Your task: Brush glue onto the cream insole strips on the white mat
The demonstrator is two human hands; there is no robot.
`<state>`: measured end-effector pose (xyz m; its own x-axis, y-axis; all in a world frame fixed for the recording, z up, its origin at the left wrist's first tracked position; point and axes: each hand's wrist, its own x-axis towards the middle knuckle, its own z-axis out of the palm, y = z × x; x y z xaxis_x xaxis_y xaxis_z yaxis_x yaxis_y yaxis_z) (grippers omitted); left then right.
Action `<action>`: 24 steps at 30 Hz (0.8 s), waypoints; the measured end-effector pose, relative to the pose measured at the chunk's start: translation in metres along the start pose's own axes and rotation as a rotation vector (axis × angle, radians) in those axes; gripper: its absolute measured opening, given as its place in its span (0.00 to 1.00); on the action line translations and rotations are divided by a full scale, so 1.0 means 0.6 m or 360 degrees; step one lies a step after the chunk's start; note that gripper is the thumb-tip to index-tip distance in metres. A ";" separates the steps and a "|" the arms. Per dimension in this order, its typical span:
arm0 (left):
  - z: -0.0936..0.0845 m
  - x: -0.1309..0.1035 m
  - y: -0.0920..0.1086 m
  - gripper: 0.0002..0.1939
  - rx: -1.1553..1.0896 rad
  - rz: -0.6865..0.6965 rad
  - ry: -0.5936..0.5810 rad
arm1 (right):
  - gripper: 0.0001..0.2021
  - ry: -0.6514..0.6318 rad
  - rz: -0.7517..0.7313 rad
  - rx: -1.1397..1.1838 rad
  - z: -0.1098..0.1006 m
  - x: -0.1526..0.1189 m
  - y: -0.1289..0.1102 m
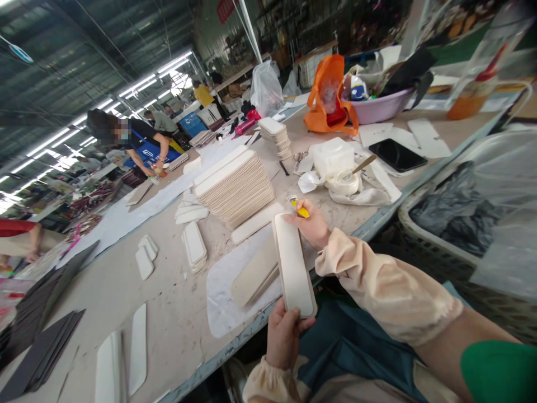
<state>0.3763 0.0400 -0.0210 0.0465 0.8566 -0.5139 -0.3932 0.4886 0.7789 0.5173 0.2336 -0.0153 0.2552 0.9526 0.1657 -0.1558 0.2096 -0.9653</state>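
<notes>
1. Scuffed beige worktable (168, 313) stretches leftward.
2. Flat, cream, round-cornered panel (293, 266) sits at its edge, left hand (285, 333) fingers clamped on one end, right hand (311, 226) fingers pinching the other (small yellow tool (302, 211) alongside).
3. Best steady both ends, tool clear.

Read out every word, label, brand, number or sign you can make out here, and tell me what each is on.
Nothing can be read for certain.
Red banner at the back: pale marks, too small and blurred.
Co-worker's blue apron: white marking, too blurred.
Blue-and-white packet in the purple basin: print too small.
Held white strip: no text visible.
Black phone: dark screen, no text visible.
</notes>
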 end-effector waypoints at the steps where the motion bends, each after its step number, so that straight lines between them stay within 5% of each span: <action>1: -0.001 -0.001 -0.001 0.22 0.0020 0.0012 0.0007 | 0.18 -0.0008 -0.0010 -0.0002 -0.001 0.001 0.000; 7: -0.014 -0.006 0.001 0.15 -0.0019 0.0207 0.0123 | 0.17 -0.0037 -0.0119 -0.0329 -0.005 0.002 -0.007; 17: -0.082 -0.010 0.028 0.14 -0.0111 0.0359 0.0525 | 0.15 -0.0223 -0.0111 -0.0900 0.025 -0.016 0.021; 24: -0.083 -0.009 0.025 0.13 -0.0266 0.0333 0.0522 | 0.11 -0.0310 -0.0148 -0.1217 0.029 -0.018 0.048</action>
<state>0.3244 0.0343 -0.0246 -0.3342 0.8231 -0.4591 -0.5081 0.2529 0.8233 0.4933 0.2335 -0.0415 0.0528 0.9749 0.2163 0.5746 0.1475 -0.8050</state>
